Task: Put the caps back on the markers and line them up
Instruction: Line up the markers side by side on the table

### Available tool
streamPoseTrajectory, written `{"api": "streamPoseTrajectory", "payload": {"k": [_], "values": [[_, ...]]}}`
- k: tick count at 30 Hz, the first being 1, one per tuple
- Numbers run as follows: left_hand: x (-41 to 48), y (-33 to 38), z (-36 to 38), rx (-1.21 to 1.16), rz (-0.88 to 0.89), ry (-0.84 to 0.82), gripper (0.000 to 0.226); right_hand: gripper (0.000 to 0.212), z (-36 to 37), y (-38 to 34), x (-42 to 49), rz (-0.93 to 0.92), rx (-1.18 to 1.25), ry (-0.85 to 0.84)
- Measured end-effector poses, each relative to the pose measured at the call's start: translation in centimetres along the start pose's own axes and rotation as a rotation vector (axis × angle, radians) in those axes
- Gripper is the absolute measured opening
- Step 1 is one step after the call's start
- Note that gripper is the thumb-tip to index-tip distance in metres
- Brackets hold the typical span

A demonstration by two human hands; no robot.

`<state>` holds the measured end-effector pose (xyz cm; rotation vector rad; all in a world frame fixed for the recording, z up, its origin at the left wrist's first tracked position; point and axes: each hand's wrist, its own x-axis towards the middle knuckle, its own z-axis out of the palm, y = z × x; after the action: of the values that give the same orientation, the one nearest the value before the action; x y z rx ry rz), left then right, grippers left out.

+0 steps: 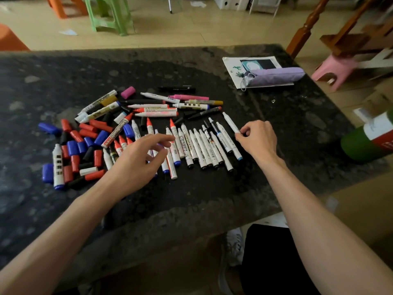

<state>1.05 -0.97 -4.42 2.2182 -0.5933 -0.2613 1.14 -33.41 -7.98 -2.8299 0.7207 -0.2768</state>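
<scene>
Several uncapped white markers (204, 147) lie side by side in a row at the middle of the dark table (191, 209). A loose pile of markers (153, 108) sits behind them. Red, blue and black caps (76, 145) are scattered at the left. My right hand (258, 137) pinches the near end of a white marker (230, 124) at the right end of the row. My left hand (140, 158) hovers over the left part of the row with fingers loosely curled, holding nothing, and hides some markers beneath it.
A purple pouch (276, 76) lies on a sheet of paper (231, 67) at the back right. A green bottle (370, 139) lies at the table's right edge. Plastic stools (108, 15) stand on the floor beyond the table.
</scene>
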Motion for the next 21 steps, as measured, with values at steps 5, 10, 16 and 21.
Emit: {"api": "streamPoseTrajectory", "payload": {"k": [5,10,16,21], "values": [[0.0,-0.4,-0.3,-0.04,-0.05,0.007,0.032,0.019,-1.8,-3.3,-1.9,-0.035,0.315,-0.028],[0.1,-0.1,-0.5,-0.076,-0.147,0.12,0.026,0.016,-2.4,-10.3,-6.8,-0.349,0.718,-0.35],[-0.1,-0.6,-1.5,-0.12,-0.285,0.223,0.035,0.018,-0.9,-13.7,-9.1,-0.49,0.78,-0.716],[-1.1,-1.5,-2.6,0.001,-0.278,0.226,0.03,0.013,1.5,-14.1,-4.8,-0.415,0.553,-0.308]]}}
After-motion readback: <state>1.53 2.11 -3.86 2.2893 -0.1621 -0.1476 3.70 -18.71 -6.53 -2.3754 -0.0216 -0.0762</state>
